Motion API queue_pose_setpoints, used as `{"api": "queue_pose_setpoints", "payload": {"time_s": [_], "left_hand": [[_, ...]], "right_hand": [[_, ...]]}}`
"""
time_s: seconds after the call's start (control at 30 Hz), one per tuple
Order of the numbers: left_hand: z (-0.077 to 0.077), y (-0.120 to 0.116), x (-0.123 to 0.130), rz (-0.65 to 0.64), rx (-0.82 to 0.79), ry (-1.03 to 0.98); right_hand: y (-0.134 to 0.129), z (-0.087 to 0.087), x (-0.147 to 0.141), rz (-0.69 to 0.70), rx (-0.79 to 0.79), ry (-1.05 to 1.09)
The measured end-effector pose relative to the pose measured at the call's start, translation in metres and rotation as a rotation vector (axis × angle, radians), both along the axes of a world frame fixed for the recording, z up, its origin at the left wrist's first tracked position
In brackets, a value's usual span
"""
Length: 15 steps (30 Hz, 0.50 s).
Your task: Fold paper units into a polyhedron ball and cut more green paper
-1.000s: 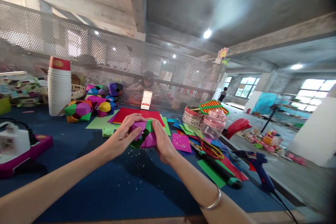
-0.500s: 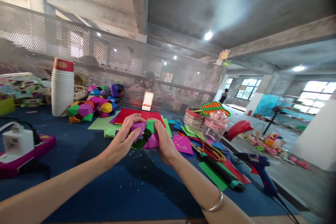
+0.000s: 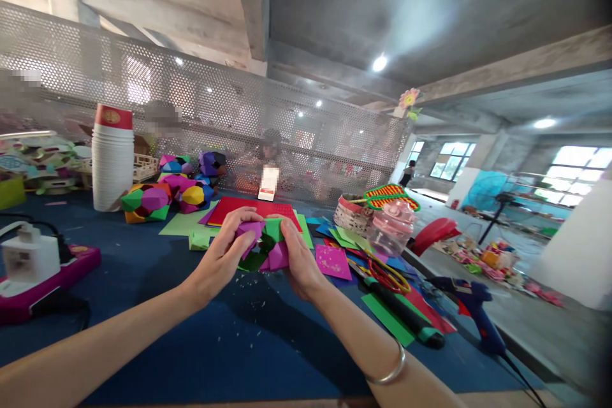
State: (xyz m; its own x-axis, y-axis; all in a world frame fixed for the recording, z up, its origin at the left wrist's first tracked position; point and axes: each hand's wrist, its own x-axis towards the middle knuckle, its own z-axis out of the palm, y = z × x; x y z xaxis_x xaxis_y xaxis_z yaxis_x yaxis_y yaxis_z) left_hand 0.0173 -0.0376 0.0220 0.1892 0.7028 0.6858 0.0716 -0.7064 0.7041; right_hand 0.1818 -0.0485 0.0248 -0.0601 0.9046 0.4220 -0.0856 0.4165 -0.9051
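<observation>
Two bare hands meet around a hollow folded-paper form [image 3: 278, 257], its facets purple and green, its creases crisp, held above the blue tabletop [image 3: 224, 350] near the middle of the view. The left hand [image 3: 220, 258] presses curved fingers and thumb against a purple face; the right hand [image 3: 302, 261] cups the opposite side, fingers nearly straight. The grip is narrow, closed on the paper from both sides. Beyond the form lie flat red sheets [image 3: 258, 211]; just left of these sits a small pale-green folded piece [image 3: 199, 240]. Farther left, rounded, many-faceted paper balls [image 3: 147, 202] cluster beside a tall, ridged stack of cups [image 3: 113, 169]. To the right are a woven basket [image 3: 352, 215], a transparent jar [image 3: 388, 236] with a pink lid, and a dark-blue glue gun [image 3: 473, 306]. A perforated panel [image 3: 229, 115] stands behind.
</observation>
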Motion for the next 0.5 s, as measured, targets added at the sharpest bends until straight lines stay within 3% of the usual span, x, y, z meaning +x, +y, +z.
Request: {"api": "queue_pose_setpoints", "payload": {"time_s": [0.37, 0.5], "left_hand": [[0.0002, 0.0009, -0.0016, -0.027, -0.004, 0.004], [-0.0006, 0.0016, -0.0017, -0.028, -0.003, 0.005]], "right_hand": [[-0.0007, 0.0017, 0.0006, -0.009, -0.023, 0.025], [0.0001, 0.0012, 0.0002, -0.048, 0.02, -0.068]]}}
